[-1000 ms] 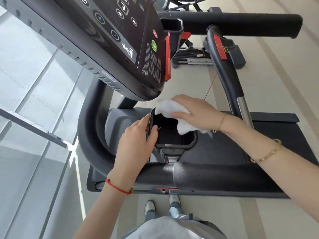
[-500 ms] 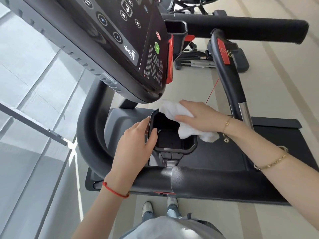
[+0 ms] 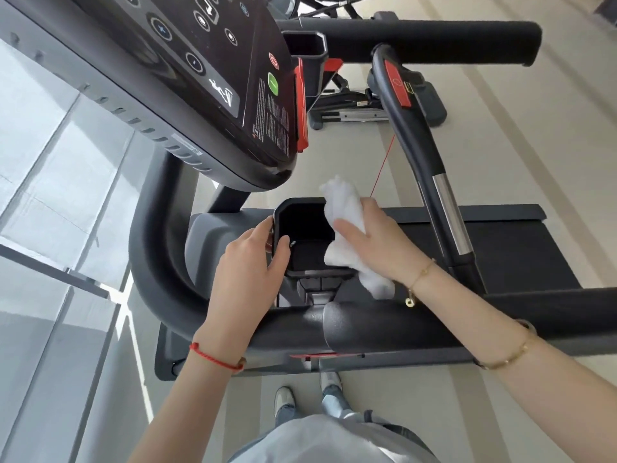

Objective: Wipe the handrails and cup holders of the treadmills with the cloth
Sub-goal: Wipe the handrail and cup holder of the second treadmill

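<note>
- The left hand (image 3: 248,262) grips the near-left rim of the cup holder (image 3: 302,208), steadying it.
- The right hand (image 3: 374,242) presses the white cloth (image 3: 344,208) over its right rim.
- Likely mid-task: the near handrail (image 3: 400,324) and far cup holder (image 3: 305,45) look not yet wiped.

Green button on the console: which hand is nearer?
Right. The right hand holds the white cloth on the cup holder's right rim, below the green button. The left hand grips the left rim, lower.

Right hand (image 3: 377,242) slid cloth (image 3: 347,225) along, seemingly rightward.
</note>
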Demonstrator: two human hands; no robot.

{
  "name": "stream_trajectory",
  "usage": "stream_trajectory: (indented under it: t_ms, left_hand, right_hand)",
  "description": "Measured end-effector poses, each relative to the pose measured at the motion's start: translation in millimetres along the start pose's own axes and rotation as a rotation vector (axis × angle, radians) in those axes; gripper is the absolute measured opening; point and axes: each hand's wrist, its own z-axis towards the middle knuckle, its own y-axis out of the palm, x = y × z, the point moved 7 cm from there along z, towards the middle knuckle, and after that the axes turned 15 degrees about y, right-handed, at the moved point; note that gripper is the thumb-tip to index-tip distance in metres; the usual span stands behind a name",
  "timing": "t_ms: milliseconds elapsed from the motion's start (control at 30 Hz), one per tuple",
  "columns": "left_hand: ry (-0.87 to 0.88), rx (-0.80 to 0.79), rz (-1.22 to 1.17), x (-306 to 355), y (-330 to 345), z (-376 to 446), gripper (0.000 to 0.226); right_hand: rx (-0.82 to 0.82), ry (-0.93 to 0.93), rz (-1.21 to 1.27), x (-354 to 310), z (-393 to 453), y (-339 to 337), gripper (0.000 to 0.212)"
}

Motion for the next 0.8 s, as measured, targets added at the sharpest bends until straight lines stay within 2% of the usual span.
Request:
stream_trajectory:
  t_ms: [100, 233, 333, 400, 533, 733, 800]
  left_hand:
    - [-0.006, -0.01, -0.045, -1.5, -4.0, -7.1, 0.039]
    - [-0.012, 0.043, -0.049, -6.5, -21.7, -17.5, 0.039]
    - [-0.031, 0.033, -0.089, -11.5, -25.3, -22.2, 0.04]
    - [-0.045, 0.008, -0.142, -14.1, -21.3, -25.0, 0.043]
    - [-0.023, -0.005, -0.158, -13.1, -18.3, -25.6, 0.044]
    - [-0.037, -0.037, -0.139, -9.4, -15.6, -28.0, 0.041]
    - [-0.043, -0.034, -0.133, -7.5, -15.7, -27.5, 0.039]
  right_hand:
    - [0.064, -0.138, -0.033, -6.8, -8.7, -12.2, 0.045]
    - [0.021, -0.436, -0.13, -11.8, -52.2, -19.6, 0.053]
    - [-0.056, -0.594, -0.33, -17.9, -66.6, -7.4, 0.053]
    - [-0.031, -0.691, -0.529, -28.1, -70.6, 11.9, 0.053]
    - [0.039, -0.657, -0.786, -55.1, -64.6, 40.1, 0.043]
    - [-0.027, -0.724, -0.655, -27.0, -69.0, 14.0, 0.05]
    - [0.001, -0.745, -0.664, -25.6, -66.9, 10.4, 0.048]
